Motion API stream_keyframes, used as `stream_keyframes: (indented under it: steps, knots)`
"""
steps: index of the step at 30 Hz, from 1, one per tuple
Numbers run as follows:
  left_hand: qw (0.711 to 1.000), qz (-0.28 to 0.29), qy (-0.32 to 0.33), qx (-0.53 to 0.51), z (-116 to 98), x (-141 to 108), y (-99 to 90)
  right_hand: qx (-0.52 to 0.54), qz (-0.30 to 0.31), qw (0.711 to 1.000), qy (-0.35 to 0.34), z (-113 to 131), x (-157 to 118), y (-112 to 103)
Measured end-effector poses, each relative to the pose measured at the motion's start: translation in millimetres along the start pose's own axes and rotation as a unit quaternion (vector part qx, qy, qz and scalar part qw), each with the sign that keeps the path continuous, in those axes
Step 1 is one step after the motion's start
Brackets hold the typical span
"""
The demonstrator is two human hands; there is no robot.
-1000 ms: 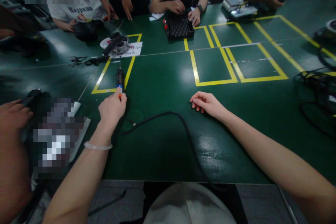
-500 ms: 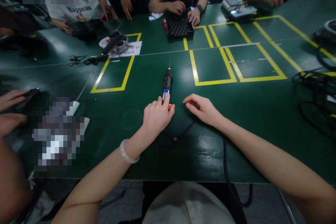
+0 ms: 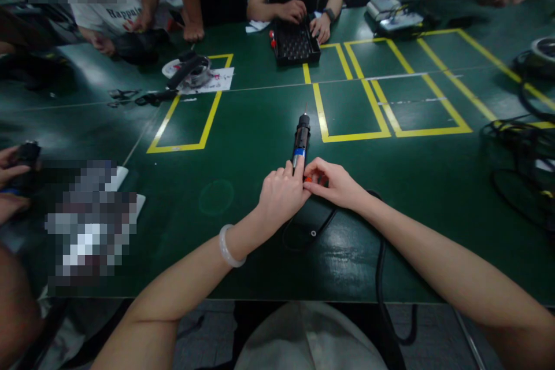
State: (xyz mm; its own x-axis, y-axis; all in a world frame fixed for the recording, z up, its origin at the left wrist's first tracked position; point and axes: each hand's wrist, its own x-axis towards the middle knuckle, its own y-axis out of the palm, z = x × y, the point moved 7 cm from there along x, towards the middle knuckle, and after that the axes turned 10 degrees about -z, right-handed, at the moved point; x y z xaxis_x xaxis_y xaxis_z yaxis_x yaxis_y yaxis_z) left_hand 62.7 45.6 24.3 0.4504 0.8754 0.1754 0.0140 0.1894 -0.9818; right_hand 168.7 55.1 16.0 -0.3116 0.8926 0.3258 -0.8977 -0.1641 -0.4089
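An electric screwdriver [image 3: 302, 137], black with a blue band and a thin bit, lies on the green table and points away from me. My left hand [image 3: 282, 192] is closed around its rear part, the index finger stretched along the silver section. From the right, my right hand [image 3: 333, 182] meets the left at the tool's back end, thumb and fingers pinched at a small orange-red part [image 3: 308, 181]. The fingers partly cover that piece, so its kind is unclear. A black cable [image 3: 318, 225] loops on the table below my hands.
Yellow tape rectangles [image 3: 355, 137] mark the table [image 3: 251, 266]. Across from me, a person's hands work at a black tray [image 3: 297, 49]. A spool-like item [image 3: 193, 74] lies on paper at far left; coiled cables [image 3: 515, 150] lie right. A co-worker's hands [image 3: 13, 173] hold a dark object at left.
My left hand has moved right with the electric screwdriver. My right hand, apart from it before, now touches the tool's back end and pinches the orange-red part.
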Motion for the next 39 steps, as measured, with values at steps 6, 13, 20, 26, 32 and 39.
stream_keyframes:
  steps: [6,13,20,26,32,39]
  knots:
    - [1.0,-0.012,0.007,-0.015,4,-2,-1.8,-0.042,0.019,0.998,-0.036,5,-1,2]
    - [0.998,-0.038,0.022,-0.053,8,-8,-4.2,0.112,-0.011,0.981,0.159,-25,-1,-1]
    - [0.997,-0.045,0.023,-0.063,10,-10,-1.7,0.25,-0.017,0.923,0.292,-39,-4,5]
    - [0.997,-0.045,0.02,-0.065,10,-10,-1.5,0.276,-0.017,0.908,0.314,-38,-3,5]
    - [0.997,-0.045,0.019,-0.068,10,-10,-0.7,0.285,-0.017,0.903,0.321,-40,-4,6]
    - [0.997,-0.045,0.019,-0.066,9,-11,-1.6,0.284,-0.009,0.903,0.322,-40,-4,6]
